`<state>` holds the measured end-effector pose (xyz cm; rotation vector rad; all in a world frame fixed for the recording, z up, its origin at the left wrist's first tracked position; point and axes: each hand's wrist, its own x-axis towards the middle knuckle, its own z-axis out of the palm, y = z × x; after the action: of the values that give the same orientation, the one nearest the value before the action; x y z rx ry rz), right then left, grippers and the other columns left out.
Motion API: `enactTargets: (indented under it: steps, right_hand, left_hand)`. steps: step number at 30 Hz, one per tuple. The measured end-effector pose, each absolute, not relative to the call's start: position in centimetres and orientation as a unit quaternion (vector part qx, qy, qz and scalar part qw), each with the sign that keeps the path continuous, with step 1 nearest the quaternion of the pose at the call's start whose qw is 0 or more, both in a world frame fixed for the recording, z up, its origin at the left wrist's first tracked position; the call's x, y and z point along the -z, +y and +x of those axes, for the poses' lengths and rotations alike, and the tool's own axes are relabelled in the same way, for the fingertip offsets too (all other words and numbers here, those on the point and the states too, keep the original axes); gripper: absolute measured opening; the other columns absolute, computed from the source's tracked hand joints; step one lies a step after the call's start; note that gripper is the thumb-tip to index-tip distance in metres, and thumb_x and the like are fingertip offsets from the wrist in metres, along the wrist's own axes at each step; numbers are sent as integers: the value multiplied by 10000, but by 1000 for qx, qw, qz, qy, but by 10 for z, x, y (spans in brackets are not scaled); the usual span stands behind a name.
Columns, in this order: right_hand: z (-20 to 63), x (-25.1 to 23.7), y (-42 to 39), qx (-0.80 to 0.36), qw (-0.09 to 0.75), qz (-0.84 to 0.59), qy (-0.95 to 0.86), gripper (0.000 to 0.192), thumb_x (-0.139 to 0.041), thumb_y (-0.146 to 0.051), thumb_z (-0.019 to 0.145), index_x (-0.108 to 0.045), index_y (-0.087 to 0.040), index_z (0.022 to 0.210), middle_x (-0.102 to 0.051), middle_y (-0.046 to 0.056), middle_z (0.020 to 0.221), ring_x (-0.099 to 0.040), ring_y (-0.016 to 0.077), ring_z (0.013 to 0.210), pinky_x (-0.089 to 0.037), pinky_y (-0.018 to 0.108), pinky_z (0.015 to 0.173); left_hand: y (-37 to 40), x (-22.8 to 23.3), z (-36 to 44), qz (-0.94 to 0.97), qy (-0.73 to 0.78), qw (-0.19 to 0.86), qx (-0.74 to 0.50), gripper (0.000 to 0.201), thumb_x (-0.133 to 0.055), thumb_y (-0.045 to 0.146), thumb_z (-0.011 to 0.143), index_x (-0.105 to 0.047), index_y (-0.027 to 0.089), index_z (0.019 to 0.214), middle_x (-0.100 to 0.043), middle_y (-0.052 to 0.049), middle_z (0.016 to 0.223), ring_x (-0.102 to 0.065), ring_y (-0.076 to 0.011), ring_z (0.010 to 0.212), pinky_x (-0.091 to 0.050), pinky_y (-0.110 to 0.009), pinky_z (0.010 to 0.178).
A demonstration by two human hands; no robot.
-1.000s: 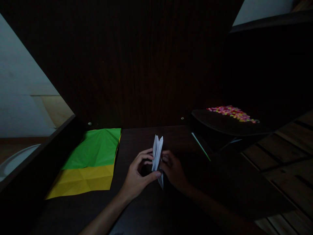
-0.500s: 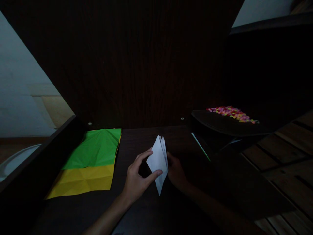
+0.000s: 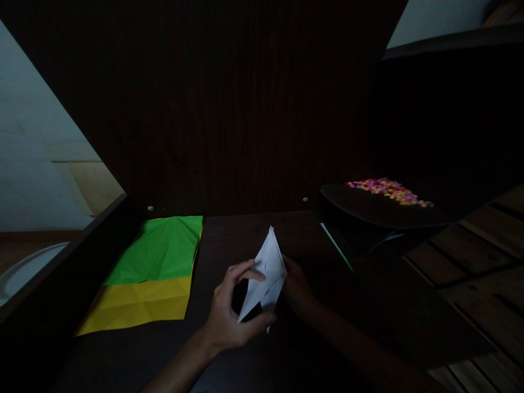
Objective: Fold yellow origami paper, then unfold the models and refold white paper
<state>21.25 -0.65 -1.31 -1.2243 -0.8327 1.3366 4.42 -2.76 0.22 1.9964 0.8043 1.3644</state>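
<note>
A white folded paper (image 3: 270, 265) is held upright over the dark tabletop, its narrow tip pointing away from me. One flap angles down to the left and another point hangs near the bottom. My left hand (image 3: 229, 305) curves around its left side, fingertips on the front face and thumb by the lower point. My right hand (image 3: 298, 286) grips the right edge from behind; the paper and deep shadow hide part of its fingers.
Green paper (image 3: 159, 248) lies over yellow paper (image 3: 143, 303) on the left, beside a raised dark side board (image 3: 82, 256). A thin green-and-white strip (image 3: 336, 245) rests to the right. Small colourful pieces (image 3: 387, 190) are heaped on a dark rounded shelf (image 3: 347, 207).
A flap of the white paper has swung down to the left, and the paper has turned slightly. My left fingers have moved onto its face; my right hand has barely shifted.
</note>
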Motion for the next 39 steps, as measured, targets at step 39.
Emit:
enactTargets:
  steps: [39]
  right_hand:
    - [219,-9,-23,37,584,-434,-685,105,-653,-108,820,-630,-208,800,-585,24,746,-586,150,664,-501,270,566]
  left_hand:
    - [-12,-7,49,637,497,279,-519,140,-691,336,818,-725,201,807,-561,-19,845,-548,-131,666,-492,-255,606]
